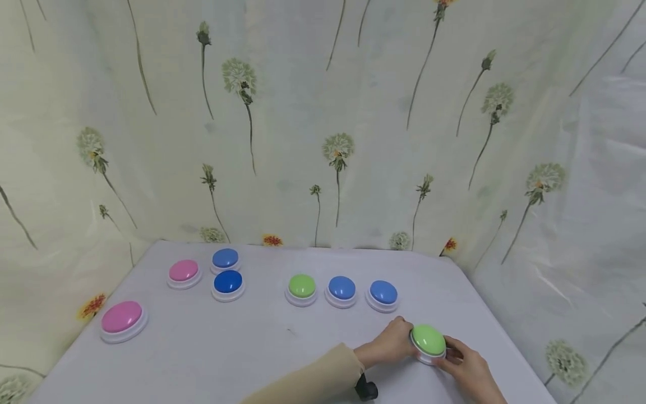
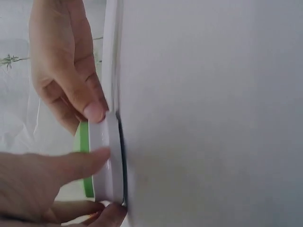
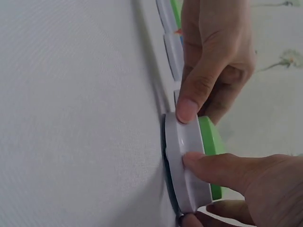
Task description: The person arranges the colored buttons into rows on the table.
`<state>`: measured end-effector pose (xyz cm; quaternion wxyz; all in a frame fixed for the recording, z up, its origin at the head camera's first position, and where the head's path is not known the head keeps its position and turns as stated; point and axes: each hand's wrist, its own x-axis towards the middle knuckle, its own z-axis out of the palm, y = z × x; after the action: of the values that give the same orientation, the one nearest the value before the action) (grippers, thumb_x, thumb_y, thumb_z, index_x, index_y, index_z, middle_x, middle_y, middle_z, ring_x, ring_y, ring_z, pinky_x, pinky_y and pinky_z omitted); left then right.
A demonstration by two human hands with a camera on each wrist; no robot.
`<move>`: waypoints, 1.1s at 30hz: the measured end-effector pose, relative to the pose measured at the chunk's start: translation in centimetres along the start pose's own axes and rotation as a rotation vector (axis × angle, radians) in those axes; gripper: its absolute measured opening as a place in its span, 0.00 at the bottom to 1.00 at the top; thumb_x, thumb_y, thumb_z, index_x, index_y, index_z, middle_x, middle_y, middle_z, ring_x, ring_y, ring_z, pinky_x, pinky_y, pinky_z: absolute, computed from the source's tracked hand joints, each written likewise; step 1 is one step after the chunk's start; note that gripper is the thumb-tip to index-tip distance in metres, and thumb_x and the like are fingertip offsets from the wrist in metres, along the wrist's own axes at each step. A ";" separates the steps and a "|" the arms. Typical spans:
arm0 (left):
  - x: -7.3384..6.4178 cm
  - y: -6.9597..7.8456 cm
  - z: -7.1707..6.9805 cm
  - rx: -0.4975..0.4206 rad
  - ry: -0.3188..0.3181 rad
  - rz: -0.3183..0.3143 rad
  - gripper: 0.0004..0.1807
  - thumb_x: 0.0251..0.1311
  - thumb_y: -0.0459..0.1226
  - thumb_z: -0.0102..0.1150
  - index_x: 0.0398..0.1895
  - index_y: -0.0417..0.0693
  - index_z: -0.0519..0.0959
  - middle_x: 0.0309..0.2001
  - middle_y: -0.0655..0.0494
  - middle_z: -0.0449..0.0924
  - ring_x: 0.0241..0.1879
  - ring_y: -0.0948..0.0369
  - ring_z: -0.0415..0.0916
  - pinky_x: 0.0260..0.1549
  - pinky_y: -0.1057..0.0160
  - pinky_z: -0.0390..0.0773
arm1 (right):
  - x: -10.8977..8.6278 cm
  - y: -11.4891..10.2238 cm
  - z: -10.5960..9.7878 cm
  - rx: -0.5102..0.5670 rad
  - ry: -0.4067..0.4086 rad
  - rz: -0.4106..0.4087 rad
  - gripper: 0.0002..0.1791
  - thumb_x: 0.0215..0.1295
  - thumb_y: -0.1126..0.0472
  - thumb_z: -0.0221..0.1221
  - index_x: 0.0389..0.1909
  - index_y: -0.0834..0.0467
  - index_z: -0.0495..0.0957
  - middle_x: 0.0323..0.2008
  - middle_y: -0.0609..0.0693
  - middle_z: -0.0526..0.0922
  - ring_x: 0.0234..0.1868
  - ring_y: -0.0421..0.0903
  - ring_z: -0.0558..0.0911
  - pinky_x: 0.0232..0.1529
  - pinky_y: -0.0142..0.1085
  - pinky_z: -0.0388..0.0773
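A green push button [image 1: 429,340] with a white round base stands at the right front of the table, dome upward. My left hand [image 1: 391,342] grips its left side and my right hand [image 1: 471,370] grips its right side. Seen from the left wrist, the left thumb [image 2: 87,163] lies against the white base, with fingers curled round the far side. The right wrist view shows the right thumb [image 3: 208,165] pressed on the same base [image 3: 182,142]. The dark underside appears at or just above the tabletop; I cannot tell whether it touches.
Behind the hands stand another green button [image 1: 301,286] and two blue ones, one in the middle [image 1: 341,288] and one further right [image 1: 383,292]. Left are a dark blue button [image 1: 228,281], a lighter blue one [image 1: 225,258] and pink ones [image 1: 121,317]. Flowered curtain [image 1: 282,140] encloses the table.
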<state>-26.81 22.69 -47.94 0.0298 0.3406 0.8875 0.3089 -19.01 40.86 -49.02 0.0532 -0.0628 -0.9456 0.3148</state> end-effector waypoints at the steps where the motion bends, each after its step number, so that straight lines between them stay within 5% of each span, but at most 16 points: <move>1: 0.1 0.1 0.2 -0.008 0.032 -0.003 0.22 0.44 0.38 0.74 0.44 0.41 0.82 0.35 0.61 0.78 0.35 0.73 0.68 0.40 0.78 0.72 | 0.0 0.1 -0.1 -0.007 0.010 -0.004 0.41 0.54 0.49 0.69 0.62 0.70 0.68 0.58 0.71 0.74 0.53 0.63 0.80 0.46 0.43 0.82; 6: 0.2 0.8 1.0 -0.063 0.117 -0.026 0.15 0.47 0.34 0.71 0.40 0.38 0.83 0.35 0.58 0.80 0.36 0.72 0.70 0.41 0.76 0.73 | 0.5 0.4 -0.6 -0.055 0.079 -0.045 0.36 0.56 0.54 0.68 0.59 0.73 0.69 0.56 0.73 0.74 0.57 0.66 0.76 0.51 0.47 0.79; 13: 0.6 1.1 1.7 -0.143 0.119 -0.071 0.17 0.52 0.31 0.64 0.47 0.38 0.81 0.45 0.53 0.82 0.45 0.67 0.76 0.49 0.70 0.77 | 1.9 0.8 -0.3 0.001 0.115 -0.032 0.33 0.58 0.58 0.67 0.58 0.74 0.69 0.50 0.71 0.79 0.50 0.63 0.82 0.42 0.41 0.83; 20: 2.0 0.6 2.7 -0.178 0.146 -0.091 0.23 0.57 0.33 0.60 0.56 0.34 0.75 0.56 0.44 0.77 0.55 0.60 0.76 0.53 0.68 0.77 | 4.0 0.7 0.0 -0.032 0.162 -0.012 0.32 0.59 0.58 0.65 0.58 0.75 0.70 0.49 0.72 0.79 0.50 0.65 0.81 0.44 0.49 0.82; 27: 2.7 0.8 3.0 -0.201 0.038 -0.116 0.37 0.58 0.34 0.58 0.70 0.32 0.59 0.72 0.38 0.57 0.71 0.56 0.58 0.66 0.67 0.63 | 5.9 0.5 0.5 -0.043 0.221 -0.033 0.30 0.60 0.63 0.64 0.58 0.76 0.69 0.52 0.74 0.76 0.51 0.67 0.79 0.44 0.50 0.81; 33: 3.5 0.5 2.7 -0.175 -0.034 -0.134 0.38 0.60 0.39 0.58 0.71 0.33 0.57 0.74 0.40 0.51 0.71 0.58 0.58 0.67 0.70 0.61 | 7.0 0.6 0.9 -0.036 0.282 -0.060 0.27 0.60 0.66 0.62 0.57 0.77 0.69 0.51 0.75 0.77 0.51 0.68 0.79 0.48 0.53 0.79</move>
<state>-28.47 26.63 -49.30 0.0951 0.2821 0.8773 0.3766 -26.03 41.93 -49.67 0.1935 -0.0791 -0.9357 0.2842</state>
